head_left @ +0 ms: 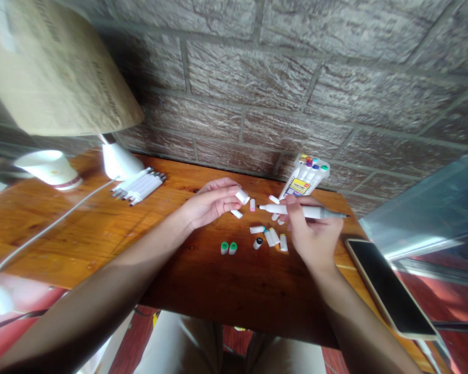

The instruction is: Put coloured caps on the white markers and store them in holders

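My left hand (212, 202) pinches a white marker cap (242, 196) between thumb and fingers above the wooden table (203, 283). My right hand (311, 231) grips a white marker (302, 211) lying level, its bare tip pointing left toward the cap and its grey end to the right. Several loose caps (271, 236) lie on the table between and below the hands, two of them green-topped (229, 248).
A marker case (304, 179) with coloured caps leans at the brick wall. A row of uncapped markers (138, 188) lies at the back left, by a white lamp base (119, 161) and cable. A phone (390, 288) lies at the right edge.
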Demonstrator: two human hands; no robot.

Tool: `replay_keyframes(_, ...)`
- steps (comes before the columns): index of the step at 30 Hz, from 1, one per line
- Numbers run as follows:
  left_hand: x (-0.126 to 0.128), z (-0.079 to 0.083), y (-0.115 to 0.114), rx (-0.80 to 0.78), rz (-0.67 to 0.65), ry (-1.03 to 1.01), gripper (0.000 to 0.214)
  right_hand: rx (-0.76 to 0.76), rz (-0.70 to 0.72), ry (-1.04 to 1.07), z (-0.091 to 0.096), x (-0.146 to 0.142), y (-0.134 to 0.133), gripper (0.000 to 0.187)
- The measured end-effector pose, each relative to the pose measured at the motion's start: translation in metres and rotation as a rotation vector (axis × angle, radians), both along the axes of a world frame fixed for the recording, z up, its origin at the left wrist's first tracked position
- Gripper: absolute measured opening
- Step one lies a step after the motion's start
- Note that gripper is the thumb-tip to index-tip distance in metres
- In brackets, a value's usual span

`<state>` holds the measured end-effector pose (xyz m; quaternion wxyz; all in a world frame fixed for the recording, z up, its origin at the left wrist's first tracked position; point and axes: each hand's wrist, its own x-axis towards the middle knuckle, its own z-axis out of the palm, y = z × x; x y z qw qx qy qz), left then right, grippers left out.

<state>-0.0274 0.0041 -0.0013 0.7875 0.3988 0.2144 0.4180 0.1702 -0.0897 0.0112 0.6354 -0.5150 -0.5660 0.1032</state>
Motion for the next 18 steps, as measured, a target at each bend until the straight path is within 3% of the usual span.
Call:
replay_keyframes(9, 0.0, 0.0, 0.0, 0.006, -0.007, -0.014, 0.013, -0.008, 0.011, 0.071, 0.001, -0.002, 0.001, 0.017)
replay_keyframes(16, 0.001, 0.002, -0.002, 0.016, 0.018, -0.018, 0.019, -0.23, 0.228, 0.788, 0.01, 0.009, 0.021, 0.027)
replay_keyframes(18, 0.001, 0.003, -0.003, 0.019, 0.03, -0.008, 0.02, -0.311, 0.308, 0.908, 0.01, 0.015, 0.026, 0.029)
